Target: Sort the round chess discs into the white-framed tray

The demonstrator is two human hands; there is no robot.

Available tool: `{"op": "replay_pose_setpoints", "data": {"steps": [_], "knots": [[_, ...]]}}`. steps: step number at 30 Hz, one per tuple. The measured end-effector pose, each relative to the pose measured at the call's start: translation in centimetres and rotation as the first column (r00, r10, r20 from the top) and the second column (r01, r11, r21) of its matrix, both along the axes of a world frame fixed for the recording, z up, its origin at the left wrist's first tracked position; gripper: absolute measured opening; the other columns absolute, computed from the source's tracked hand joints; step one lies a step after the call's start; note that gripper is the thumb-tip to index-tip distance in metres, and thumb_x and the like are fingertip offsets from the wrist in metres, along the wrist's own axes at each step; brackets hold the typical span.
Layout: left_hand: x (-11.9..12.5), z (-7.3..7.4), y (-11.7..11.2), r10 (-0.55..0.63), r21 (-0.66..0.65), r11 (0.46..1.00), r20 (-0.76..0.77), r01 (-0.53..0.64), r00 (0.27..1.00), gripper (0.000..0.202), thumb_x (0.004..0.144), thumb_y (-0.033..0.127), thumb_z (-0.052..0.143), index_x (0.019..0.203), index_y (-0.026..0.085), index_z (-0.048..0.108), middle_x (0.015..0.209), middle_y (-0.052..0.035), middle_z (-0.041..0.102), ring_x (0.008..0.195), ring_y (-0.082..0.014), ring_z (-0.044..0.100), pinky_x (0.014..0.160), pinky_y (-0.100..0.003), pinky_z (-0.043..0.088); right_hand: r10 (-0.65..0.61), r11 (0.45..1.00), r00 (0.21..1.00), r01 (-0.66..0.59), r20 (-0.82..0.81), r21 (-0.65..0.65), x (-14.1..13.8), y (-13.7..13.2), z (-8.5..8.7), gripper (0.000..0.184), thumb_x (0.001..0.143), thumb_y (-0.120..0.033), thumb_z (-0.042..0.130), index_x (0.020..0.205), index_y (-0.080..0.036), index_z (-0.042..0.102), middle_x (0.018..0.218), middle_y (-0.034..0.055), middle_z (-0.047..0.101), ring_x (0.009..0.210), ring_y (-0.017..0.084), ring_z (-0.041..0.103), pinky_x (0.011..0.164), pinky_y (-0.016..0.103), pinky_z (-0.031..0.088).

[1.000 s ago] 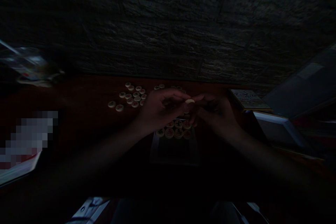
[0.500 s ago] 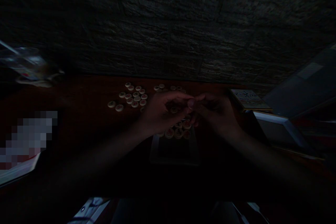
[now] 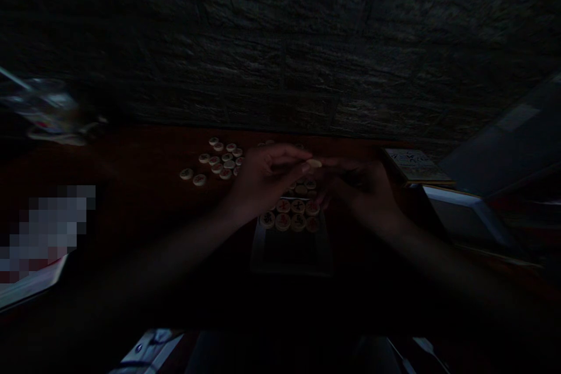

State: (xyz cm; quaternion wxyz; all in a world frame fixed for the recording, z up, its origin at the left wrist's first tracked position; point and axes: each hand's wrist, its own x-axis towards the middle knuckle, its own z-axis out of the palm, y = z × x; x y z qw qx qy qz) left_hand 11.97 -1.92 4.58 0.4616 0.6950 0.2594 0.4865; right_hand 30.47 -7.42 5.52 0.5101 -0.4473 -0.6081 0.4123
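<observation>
My left hand pinches a xiangqi piece between thumb and fingertips. Just to its right, my right hand has its index finger stretched to the edge of that piece; its thumb is apart from it, and touching is hard to make out in the dark. Below both hands, a shallow tray holds two rows of pieces with red and dark characters, such as this piece. More pieces lie beyond the tray, partly hidden by my hands.
Loose pieces lie scattered on the wooden table at left. A clear plastic cup with a straw stands at far left. At right are a printed box and an open box part. A stone wall rises behind.
My hands have drawn slightly apart, and the piece now shows in my left fingertips. More of the tray's pieces are visible between my hands.
</observation>
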Motion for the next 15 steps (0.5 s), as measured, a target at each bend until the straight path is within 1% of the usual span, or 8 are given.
{"op": "replay_pose_setpoints", "data": {"steps": [3, 6, 8, 11, 15], "knots": [[-0.04, 0.16, 0.02, 0.026, -0.009, 1.0, 0.006, -0.026, 1.0, 0.013, 0.086, 0.026, 0.08, 0.096, 0.017, 0.078, 0.097, -0.0059, 0.083, 0.087, -0.0176, 0.079, 0.083, -0.028, 0.062, -0.005, 0.998, 0.999, 0.002, 0.043, 0.057, 0.03, 0.04, -0.16, 0.031, 0.086, -0.045, 0.08, 0.103, -0.02, 0.082, 0.08, 0.0036, 0.08, 0.052, 0.014, 0.071, 0.049, 0.026, 0.06], [-0.03, 0.42, -0.02, 0.03, -0.022, 0.999, 0.001, -0.03, 1.0, 0.013, 0.087, 0.029, 0.079, 0.094, 0.018, 0.08, 0.098, -0.0056, 0.083, 0.088, -0.0184, 0.078, 0.084, -0.029, 0.062, -0.026, 0.991, 0.998, 0.018, 0.064, 0.13, 0.11, 0.1, -0.37, 0.029, 0.084, -0.042, 0.082, 0.104, -0.021, 0.081, 0.085, 0.0038, 0.081, 0.054, 0.014, 0.071, 0.052, 0.027, 0.061], [0.0, 0.49, -0.04, 0.012, -0.047, 0.999, 0.002, -0.012, 1.0, 0.016, 0.086, 0.032, 0.081, 0.095, 0.019, 0.08, 0.099, -0.0055, 0.083, 0.09, -0.0194, 0.078, 0.084, -0.03, 0.062, -0.073, 0.981, 0.993, 0.054, 0.095, 0.188, 0.26, 0.18, -0.54, 0.028, 0.083, -0.039, 0.084, 0.104, -0.021, 0.08, 0.088, 0.0039, 0.082, 0.06, 0.016, 0.074, 0.057, 0.027, 0.062], [0.09, 0.43, -0.05, -0.041, -0.114, 0.993, 0.02, 0.043, 0.999, 0.023, 0.083, 0.032, 0.083, 0.102, 0.019, 0.08, 0.104, -0.0062, 0.083, 0.095, -0.0203, 0.078, 0.087, -0.031, 0.061, -0.153, 0.954, 0.972, 0.099, 0.176, 0.282, 0.58, 0.29, -0.73, 0.028, 0.082, -0.035, 0.086, 0.105, -0.021, 0.079, 0.091, 0.0043, 0.082, 0.074, 0.018, 0.077, 0.067, 0.029, 0.063], [0.18, 0.5, -0.15, -0.088, -0.192, 0.977, 0.034, 0.093, 0.996, 0.024, 0.085, 0.028, 0.082, 0.107, 0.018, 0.08, 0.108, -0.0072, 0.082, 0.101, -0.021, 0.078, 0.092, -0.033, 0.061, -0.192, 0.936, 0.945, 0.094, 0.266, 0.339, 0.9, 0.27, -0.76, 0.027, 0.084, -0.032, 0.083, 0.109, -0.022, 0.078, 0.097, 0.0045, 0.082, 0.08, 0.019, 0.077, 0.072, 0.03, 0.063]]}}
